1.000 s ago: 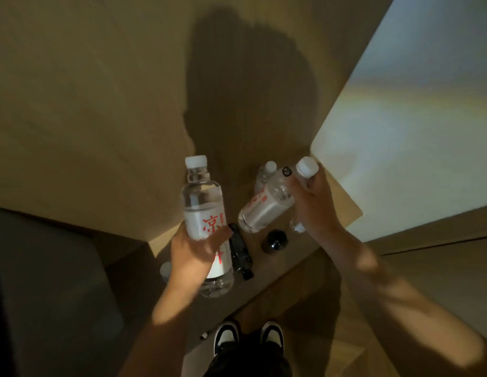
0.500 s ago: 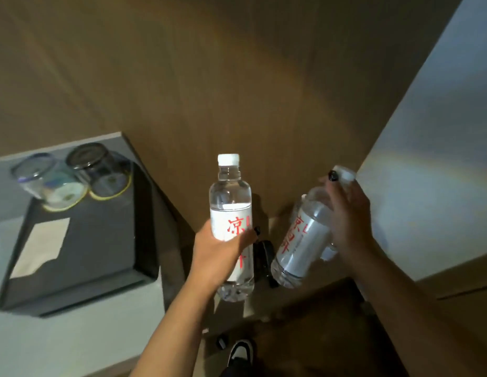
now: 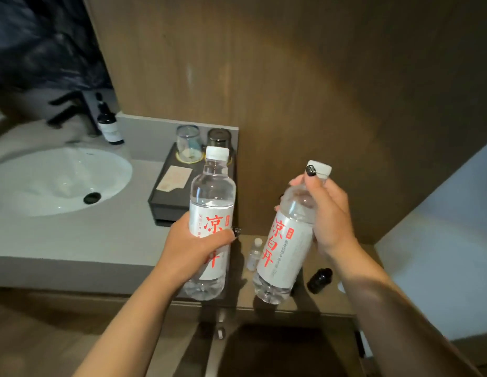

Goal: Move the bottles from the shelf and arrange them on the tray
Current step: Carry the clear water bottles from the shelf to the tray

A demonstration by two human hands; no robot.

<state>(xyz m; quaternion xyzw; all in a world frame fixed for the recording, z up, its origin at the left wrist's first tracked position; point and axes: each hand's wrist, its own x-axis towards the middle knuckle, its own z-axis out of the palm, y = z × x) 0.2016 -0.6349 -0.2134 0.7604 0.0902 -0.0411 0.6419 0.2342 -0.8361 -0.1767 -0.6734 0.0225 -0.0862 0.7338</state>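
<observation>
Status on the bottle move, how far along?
Done: no bottle stands on the tray yet. In hand: left hand and right hand each grip a water bottle. Left: place both; small clear bottle and small dark bottle remain on the shelf.

left bottle [image 3: 211, 210] label: 凉白开 | right bottle [image 3: 287, 240] label: 凉白开

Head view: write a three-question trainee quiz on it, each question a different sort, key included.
1. True or false: the left hand grips an upright water bottle.
2. The right hand holds its tilted bottle near the: A base, B neck, C label only.
3. Fill in: the two upside-down glasses stand on the dark ____ beside the sink.

Key: 1 true; 2 B; 3 tray.
</observation>
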